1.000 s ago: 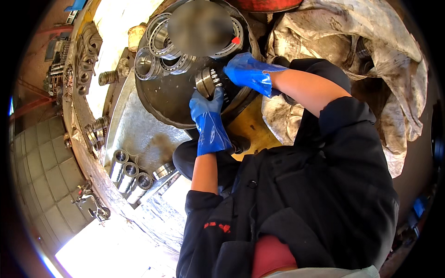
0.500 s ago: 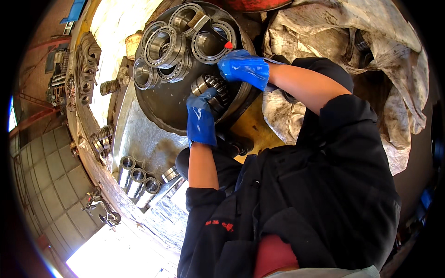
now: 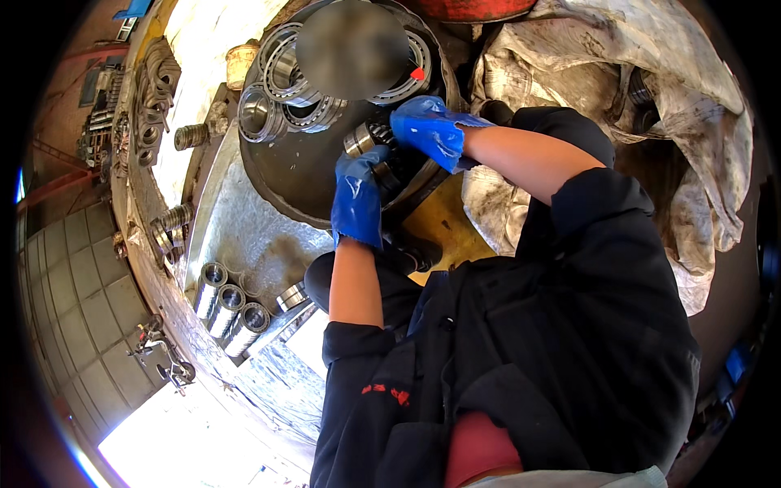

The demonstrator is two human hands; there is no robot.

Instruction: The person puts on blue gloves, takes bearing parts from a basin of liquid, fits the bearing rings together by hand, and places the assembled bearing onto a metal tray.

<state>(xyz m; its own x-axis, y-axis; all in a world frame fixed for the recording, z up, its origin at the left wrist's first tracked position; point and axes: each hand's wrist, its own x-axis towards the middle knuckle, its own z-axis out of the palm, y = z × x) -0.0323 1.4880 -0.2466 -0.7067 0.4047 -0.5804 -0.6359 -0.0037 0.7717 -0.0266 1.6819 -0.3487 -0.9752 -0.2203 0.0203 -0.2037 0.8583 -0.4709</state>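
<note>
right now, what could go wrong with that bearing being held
The bearing might slip from the left hand, whose blue glove looks shiny. The right hand is close by, so it could perhaps get pinched. The rings crowded together on the dark round tray might shift if bumped.

Metal rings [image 3: 285, 71] partly blurred out
The left hand [image 3: 358, 187] covers part of a bearing [image 3: 358, 140]; the right hand [image 3: 431, 130] hides its own fingertips; the top edge cuts off a red container [image 3: 472, 8].

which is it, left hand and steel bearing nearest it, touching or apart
Touching. The head view shows the left hand with its gloved fingers against the lower edge of the steel bearing.
</note>
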